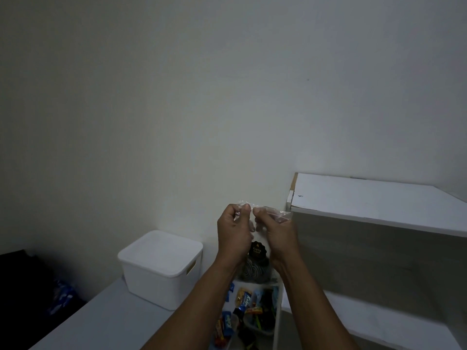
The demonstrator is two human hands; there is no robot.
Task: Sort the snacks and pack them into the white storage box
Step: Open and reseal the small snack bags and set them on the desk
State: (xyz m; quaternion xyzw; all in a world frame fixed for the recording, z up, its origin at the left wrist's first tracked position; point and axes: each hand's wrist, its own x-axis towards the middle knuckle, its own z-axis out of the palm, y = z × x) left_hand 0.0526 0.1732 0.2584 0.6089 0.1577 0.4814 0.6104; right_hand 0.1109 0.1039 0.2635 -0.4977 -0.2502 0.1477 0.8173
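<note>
I hold a clear plastic snack bag (pixel 256 266) up in front of the wall, with a black round label and dark round snacks in its lower part. My left hand (pixel 233 232) pinches the bag's top edge on the left, and my right hand (pixel 276 234) pinches it on the right. A white storage box (pixel 161 271) with its lid on stands on the pale table at the left. Below my forearms lies a heap of colourful snack packets (pixel 246 311) in a white container, partly hidden by my arms.
A white shelf unit (pixel 379 203) stands at the right, with a lower shelf (pixel 366 322) beneath. The plain wall is close behind. A dark area with a blue-patterned bag (pixel 62 296) lies at the far left, beyond the table edge.
</note>
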